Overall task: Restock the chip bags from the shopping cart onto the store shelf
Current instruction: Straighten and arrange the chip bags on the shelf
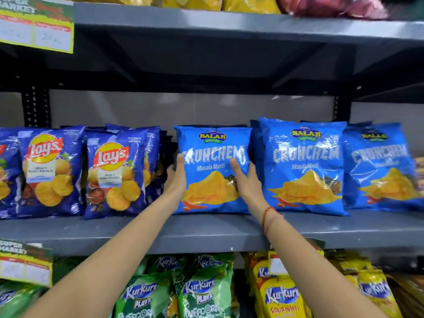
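A light blue Crunchem chip bag (212,138) stands upright on the middle grey shelf (206,230). My left hand (176,177) presses against its left edge, fingers reaching behind it. My right hand (245,180) lies flat on the bag's front right side, with a red thread on the wrist. Both hands hold the bag between them. Two more Crunchem bags (305,166) stand to the right. The shopping cart is out of view.
Dark blue Lay's bags (114,173) fill the shelf's left part, close to my left hand. Green and yellow Kurkure bags (199,292) hang on the shelf below. Yellow and red bags sit on the top shelf (229,21). Price tags (36,26) hang at left.
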### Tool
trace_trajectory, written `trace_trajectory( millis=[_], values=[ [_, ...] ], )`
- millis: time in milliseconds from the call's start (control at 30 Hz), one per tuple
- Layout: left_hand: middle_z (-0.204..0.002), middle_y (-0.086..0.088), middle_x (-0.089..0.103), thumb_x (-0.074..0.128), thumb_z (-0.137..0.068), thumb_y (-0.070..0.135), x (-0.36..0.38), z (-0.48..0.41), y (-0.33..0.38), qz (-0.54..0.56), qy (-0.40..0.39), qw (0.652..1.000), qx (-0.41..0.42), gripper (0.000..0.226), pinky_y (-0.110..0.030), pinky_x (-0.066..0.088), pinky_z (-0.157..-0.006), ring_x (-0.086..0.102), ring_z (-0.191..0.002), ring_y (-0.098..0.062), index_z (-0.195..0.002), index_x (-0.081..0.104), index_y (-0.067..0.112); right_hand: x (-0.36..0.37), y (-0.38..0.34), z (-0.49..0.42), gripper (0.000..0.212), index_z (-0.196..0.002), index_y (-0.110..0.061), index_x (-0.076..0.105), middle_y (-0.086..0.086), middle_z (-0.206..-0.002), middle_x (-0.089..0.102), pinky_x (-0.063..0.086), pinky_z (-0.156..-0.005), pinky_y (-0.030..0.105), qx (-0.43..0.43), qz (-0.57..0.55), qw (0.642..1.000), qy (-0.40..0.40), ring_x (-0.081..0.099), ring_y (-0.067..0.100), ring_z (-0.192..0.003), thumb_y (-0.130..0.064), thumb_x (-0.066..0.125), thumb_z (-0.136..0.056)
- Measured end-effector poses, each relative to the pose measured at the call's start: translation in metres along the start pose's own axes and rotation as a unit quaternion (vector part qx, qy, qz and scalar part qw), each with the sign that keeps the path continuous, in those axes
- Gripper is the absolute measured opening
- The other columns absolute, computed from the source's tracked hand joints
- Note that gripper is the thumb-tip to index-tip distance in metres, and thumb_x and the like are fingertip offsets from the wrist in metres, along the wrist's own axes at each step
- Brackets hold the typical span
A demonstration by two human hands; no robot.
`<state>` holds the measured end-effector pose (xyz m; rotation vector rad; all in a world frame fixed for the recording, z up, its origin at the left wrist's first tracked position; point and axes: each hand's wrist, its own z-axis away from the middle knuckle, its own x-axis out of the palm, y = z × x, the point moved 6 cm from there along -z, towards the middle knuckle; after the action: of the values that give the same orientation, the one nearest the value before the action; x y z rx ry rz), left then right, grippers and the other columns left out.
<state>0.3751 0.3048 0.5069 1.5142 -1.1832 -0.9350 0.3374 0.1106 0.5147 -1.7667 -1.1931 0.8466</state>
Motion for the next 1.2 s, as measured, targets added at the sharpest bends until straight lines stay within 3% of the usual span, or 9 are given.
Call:
trace_trajectory(
  millis=[200,400,600,700,800,933,1033,1100,1200],
  values=[
    [-0.13,-0.003,0.053,0.028,-0.083,0.073,0.018,0.006,0.003,0.06,0.036,0.997,0.028,0.069,-0.044,0.037,-0.103,0.048,-0.118,-0.027,-0.124,0.05,0.022,-0.008,-0.014,-0.006,0.063,-0.145,-0.015,0.031,0.014,-0.147,0.042,0.024,-0.11,0.042,-0.027,-0.002,0.997,0.071,0.029,0.034,-0.138,-0.052,0.039,-0.095],
    [-0.12,0.002,0.064,0.031,-0.058,0.093,0.029,-0.004,-0.002,0.082,-0.001,0.993,0.081,0.094,-0.046,0.044,-0.1,0.06,-0.108,-0.02,-0.12,0.055,0.026,-0.014,-0.008,-0.01,0.06,-0.145,-0.015,0.03,0.015,-0.146,0.042,0.021,-0.111,0.042,-0.035,-0.016,0.996,0.075,0.025,0.033,-0.138,-0.049,0.04,-0.096],
    [-0.119,0.001,0.064,0.027,-0.049,0.099,0.03,-0.016,-0.02,0.052,0.002,0.997,0.051,0.104,-0.048,0.044,-0.099,0.059,-0.108,-0.024,-0.119,0.056,0.027,-0.015,-0.002,-0.009,0.056,-0.141,-0.008,0.032,0.022,-0.135,0.05,0.033,-0.1,0.043,-0.027,0.021,0.997,0.065,0.04,0.037,-0.125,-0.044,0.037,-0.098],
    [-0.116,-0.001,0.065,0.024,-0.05,0.099,0.028,-0.018,-0.023,0.033,0.009,0.998,0.049,0.104,-0.05,0.044,-0.098,0.06,-0.105,-0.025,-0.116,0.057,0.027,-0.013,0.004,-0.011,0.057,-0.138,-0.007,0.034,0.017,-0.105,0.06,0.039,-0.086,0.044,-0.028,0.026,0.997,0.069,0.051,0.035,-0.104,-0.046,0.037,-0.097],
    [-0.111,-0.001,0.064,0.022,-0.056,0.096,0.026,-0.012,-0.02,0.018,0.015,0.999,0.039,0.099,-0.047,0.045,-0.096,0.059,-0.1,-0.023,-0.113,0.055,0.022,-0.011,0.01,-0.015,0.056,-0.127,-0.009,0.041,0.007,-0.074,0.051,0.04,-0.067,0.039,-0.05,0.06,0.993,0.087,0.054,0.031,-0.08,-0.054,0.038,-0.094],
    [-0.111,-0.004,0.065,0.021,-0.053,0.097,0.024,-0.007,-0.023,0.012,0.026,1.0,0.012,0.104,-0.045,0.047,-0.092,0.06,-0.099,-0.025,-0.116,0.056,0.022,-0.011,0.013,-0.016,0.055,-0.128,-0.008,0.039,0.015,-0.088,0.057,0.041,-0.07,0.039,-0.048,0.079,0.992,0.085,0.059,0.04,-0.094,-0.051,0.038,-0.095],
    [-0.113,-0.005,0.062,0.021,-0.074,0.083,0.022,0.005,-0.014,-0.012,0.054,0.998,0.028,0.086,-0.037,0.042,-0.078,0.057,-0.099,-0.026,-0.119,0.053,0.016,-0.013,0.011,-0.013,0.065,-0.141,-0.005,0.028,0.021,-0.12,0.058,0.043,-0.091,0.044,-0.058,0.085,0.992,0.073,0.052,0.038,-0.116,-0.049,0.039,-0.095],
    [-0.12,-0.005,0.054,0.026,-0.087,0.068,0.02,0.013,-0.006,-0.032,0.091,0.993,0.067,0.07,-0.038,0.037,-0.084,0.05,-0.106,-0.027,-0.126,0.045,0.014,-0.012,0.006,-0.007,0.07,-0.148,-0.004,0.016,0.019,-0.143,0.041,0.032,-0.108,0.04,-0.078,0.104,0.989,0.067,0.037,0.033,-0.134,-0.044,0.041,-0.096],
    [-0.141,-0.012,0.037,0.034,-0.093,0.054,0.014,0.031,0.013,-0.056,0.161,0.971,0.168,0.058,-0.044,0.032,-0.101,0.038,-0.127,-0.029,-0.137,0.034,0.015,-0.017,-0.009,0.011,0.07,-0.149,-0.004,0.007,0.014,-0.156,0.021,0.016,-0.112,0.022,-0.152,0.144,0.974,0.083,0.02,0.025,-0.144,-0.035,0.043,-0.098]
  ],
)
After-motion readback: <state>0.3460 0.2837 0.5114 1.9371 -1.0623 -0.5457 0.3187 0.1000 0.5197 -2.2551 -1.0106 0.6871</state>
